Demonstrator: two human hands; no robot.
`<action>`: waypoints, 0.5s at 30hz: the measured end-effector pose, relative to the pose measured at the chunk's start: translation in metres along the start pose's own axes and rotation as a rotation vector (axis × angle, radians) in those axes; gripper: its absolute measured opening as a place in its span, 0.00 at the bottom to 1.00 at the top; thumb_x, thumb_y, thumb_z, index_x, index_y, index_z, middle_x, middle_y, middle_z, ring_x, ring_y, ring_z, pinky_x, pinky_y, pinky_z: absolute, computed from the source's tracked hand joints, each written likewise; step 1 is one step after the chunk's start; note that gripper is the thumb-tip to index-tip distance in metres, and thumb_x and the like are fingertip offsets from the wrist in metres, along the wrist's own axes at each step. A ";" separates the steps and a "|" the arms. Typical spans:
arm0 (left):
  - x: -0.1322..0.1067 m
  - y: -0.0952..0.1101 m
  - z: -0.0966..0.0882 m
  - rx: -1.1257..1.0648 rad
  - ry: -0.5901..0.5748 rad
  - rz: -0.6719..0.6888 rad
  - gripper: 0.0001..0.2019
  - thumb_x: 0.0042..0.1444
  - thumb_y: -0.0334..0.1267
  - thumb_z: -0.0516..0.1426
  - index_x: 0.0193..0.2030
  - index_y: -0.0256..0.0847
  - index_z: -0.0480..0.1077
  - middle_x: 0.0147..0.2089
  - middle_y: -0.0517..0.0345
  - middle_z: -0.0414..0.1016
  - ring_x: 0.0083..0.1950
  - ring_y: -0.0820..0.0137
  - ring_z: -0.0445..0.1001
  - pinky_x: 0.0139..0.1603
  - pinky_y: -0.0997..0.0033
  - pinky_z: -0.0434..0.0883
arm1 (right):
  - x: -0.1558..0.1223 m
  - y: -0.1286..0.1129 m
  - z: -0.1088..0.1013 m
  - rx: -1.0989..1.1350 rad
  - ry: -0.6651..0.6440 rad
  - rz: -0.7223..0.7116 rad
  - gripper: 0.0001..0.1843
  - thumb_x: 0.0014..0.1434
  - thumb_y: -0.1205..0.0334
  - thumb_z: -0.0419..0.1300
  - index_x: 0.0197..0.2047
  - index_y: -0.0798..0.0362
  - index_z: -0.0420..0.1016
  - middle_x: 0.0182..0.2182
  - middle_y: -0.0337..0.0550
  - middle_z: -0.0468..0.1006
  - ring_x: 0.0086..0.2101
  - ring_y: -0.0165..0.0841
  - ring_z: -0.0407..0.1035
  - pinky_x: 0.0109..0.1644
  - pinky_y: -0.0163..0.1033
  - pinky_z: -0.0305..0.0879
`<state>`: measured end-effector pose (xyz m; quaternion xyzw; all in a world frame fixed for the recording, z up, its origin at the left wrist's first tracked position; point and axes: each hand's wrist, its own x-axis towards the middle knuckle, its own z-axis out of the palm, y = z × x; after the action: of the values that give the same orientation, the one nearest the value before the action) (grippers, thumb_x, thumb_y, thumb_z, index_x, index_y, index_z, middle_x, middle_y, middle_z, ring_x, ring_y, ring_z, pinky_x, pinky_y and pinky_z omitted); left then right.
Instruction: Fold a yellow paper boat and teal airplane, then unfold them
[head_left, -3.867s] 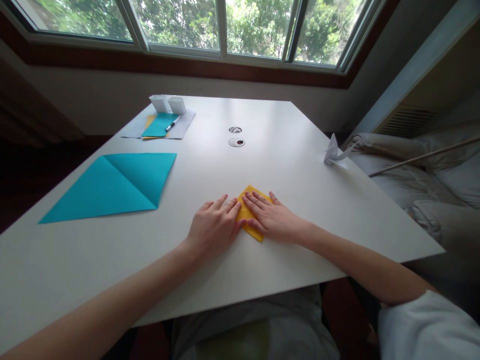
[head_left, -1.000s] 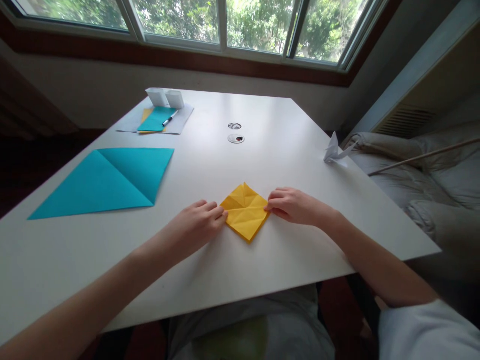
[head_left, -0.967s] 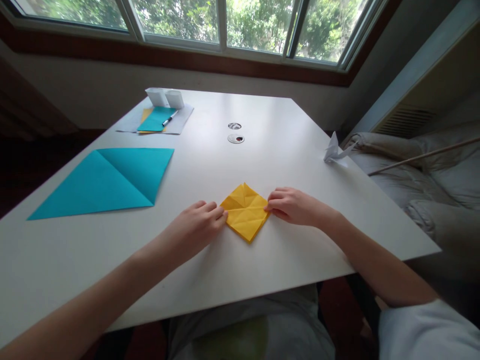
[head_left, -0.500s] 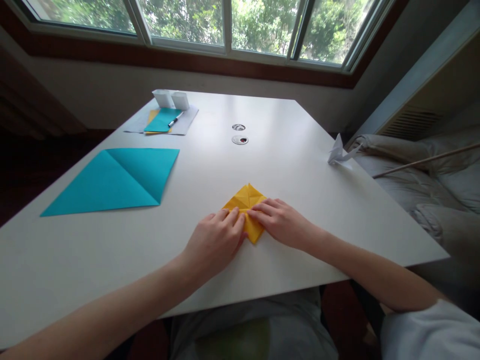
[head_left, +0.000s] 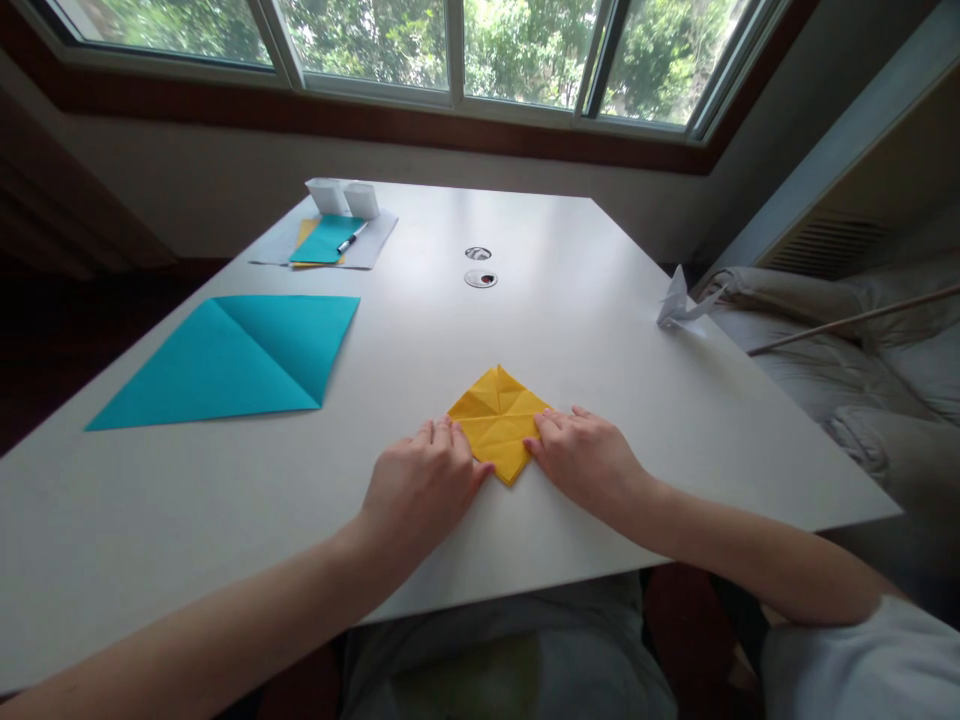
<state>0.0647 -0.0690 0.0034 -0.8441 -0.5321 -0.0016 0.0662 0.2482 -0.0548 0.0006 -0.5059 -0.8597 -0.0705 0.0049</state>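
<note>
A small yellow paper (head_left: 497,418), folded into a creased diamond, lies flat on the white table (head_left: 570,300) near its front edge. My left hand (head_left: 421,487) rests palm down, fingers flat, with the fingertips on the diamond's lower left edge. My right hand (head_left: 589,461) lies the same way, its fingertips pressing the lower right edge. The top half of the diamond shows uncovered between and beyond the two hands. Neither hand lifts the paper.
A large teal sheet (head_left: 232,355) with a diagonal crease lies to the left. At the far left corner are small papers with a pen (head_left: 330,241) and two white boxes (head_left: 345,197). A white folded paper figure (head_left: 679,305) sits at the right edge. Two round cable holes (head_left: 480,267) mark the middle.
A second ago my hands pinched the diamond's side corners. They then came together over its middle and have now slid apart along its lower edges.
</note>
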 end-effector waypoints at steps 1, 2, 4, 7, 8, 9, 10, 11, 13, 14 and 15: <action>0.000 0.000 -0.001 0.007 0.005 -0.005 0.23 0.58 0.44 0.51 0.48 0.21 0.70 0.46 0.30 0.73 0.46 0.52 0.73 0.36 0.59 0.73 | -0.001 0.001 -0.001 -0.009 -0.011 0.009 0.14 0.63 0.64 0.47 0.35 0.58 0.72 0.32 0.51 0.77 0.33 0.37 0.71 0.45 0.43 0.63; 0.000 -0.001 -0.002 0.015 0.011 -0.007 0.23 0.58 0.44 0.51 0.48 0.21 0.70 0.47 0.30 0.73 0.46 0.52 0.73 0.36 0.59 0.72 | -0.001 0.002 -0.002 -0.012 -0.023 0.018 0.15 0.64 0.65 0.45 0.34 0.58 0.72 0.30 0.50 0.77 0.32 0.37 0.71 0.44 0.44 0.63; 0.002 -0.004 -0.005 0.017 0.021 0.001 0.22 0.58 0.46 0.51 0.44 0.26 0.72 0.43 0.35 0.75 0.43 0.53 0.74 0.34 0.59 0.71 | 0.001 0.005 -0.004 0.000 -0.037 0.041 0.16 0.65 0.64 0.44 0.33 0.57 0.71 0.28 0.48 0.76 0.30 0.37 0.70 0.41 0.43 0.63; 0.009 -0.016 -0.007 -0.037 0.030 0.034 0.21 0.59 0.50 0.47 0.32 0.37 0.74 0.34 0.47 0.75 0.37 0.59 0.73 0.30 0.64 0.68 | 0.007 0.014 -0.002 0.089 -0.015 0.072 0.13 0.61 0.57 0.52 0.35 0.57 0.71 0.32 0.49 0.75 0.35 0.39 0.69 0.39 0.41 0.63; 0.013 -0.022 -0.006 -0.062 0.046 0.034 0.21 0.59 0.51 0.47 0.30 0.38 0.73 0.33 0.49 0.75 0.37 0.60 0.73 0.29 0.66 0.68 | 0.010 0.019 0.000 0.141 -0.001 0.078 0.14 0.59 0.54 0.55 0.38 0.57 0.70 0.34 0.50 0.74 0.38 0.40 0.68 0.41 0.41 0.63; 0.017 -0.027 -0.004 -0.085 0.074 0.019 0.21 0.58 0.52 0.47 0.31 0.39 0.73 0.35 0.50 0.75 0.39 0.60 0.72 0.29 0.67 0.67 | 0.013 0.023 0.003 0.202 0.007 0.080 0.17 0.56 0.52 0.58 0.41 0.57 0.70 0.37 0.51 0.73 0.41 0.40 0.67 0.42 0.41 0.63; 0.021 -0.033 -0.002 -0.100 0.104 -0.006 0.20 0.57 0.52 0.48 0.35 0.39 0.73 0.38 0.49 0.74 0.42 0.60 0.71 0.31 0.67 0.67 | 0.016 0.028 0.006 0.265 0.005 0.086 0.20 0.54 0.50 0.59 0.44 0.57 0.69 0.39 0.52 0.72 0.42 0.40 0.66 0.43 0.41 0.63; 0.024 -0.038 0.001 -0.108 0.127 -0.030 0.20 0.56 0.52 0.49 0.40 0.39 0.73 0.41 0.48 0.74 0.45 0.58 0.69 0.33 0.66 0.68 | 0.019 0.032 0.009 0.326 -0.004 0.097 0.23 0.53 0.50 0.61 0.46 0.57 0.68 0.41 0.52 0.71 0.43 0.40 0.66 0.44 0.41 0.63; 0.031 -0.047 0.008 -0.154 0.110 -0.052 0.23 0.53 0.54 0.51 0.46 0.38 0.71 0.45 0.46 0.71 0.48 0.56 0.66 0.40 0.61 0.68 | 0.023 0.040 0.014 0.424 -0.031 0.125 0.27 0.50 0.49 0.63 0.48 0.57 0.66 0.41 0.51 0.71 0.42 0.40 0.66 0.44 0.42 0.63; 0.034 -0.049 0.011 -0.193 0.087 -0.054 0.23 0.53 0.54 0.52 0.47 0.39 0.70 0.46 0.45 0.71 0.49 0.55 0.65 0.42 0.59 0.67 | 0.026 0.043 0.016 0.459 -0.046 0.138 0.29 0.48 0.48 0.64 0.48 0.57 0.66 0.39 0.50 0.72 0.42 0.40 0.66 0.43 0.42 0.63; 0.036 -0.051 0.013 -0.240 0.062 -0.055 0.24 0.52 0.54 0.52 0.47 0.39 0.70 0.46 0.46 0.70 0.50 0.55 0.64 0.44 0.57 0.66 | 0.027 0.045 0.017 0.486 -0.063 0.147 0.29 0.47 0.48 0.64 0.48 0.57 0.66 0.38 0.50 0.72 0.41 0.40 0.66 0.42 0.42 0.64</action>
<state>0.0341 -0.0136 -0.0012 -0.8306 -0.5487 -0.0931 -0.0188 0.2752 -0.0074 -0.0085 -0.5528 -0.8121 0.1548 0.1047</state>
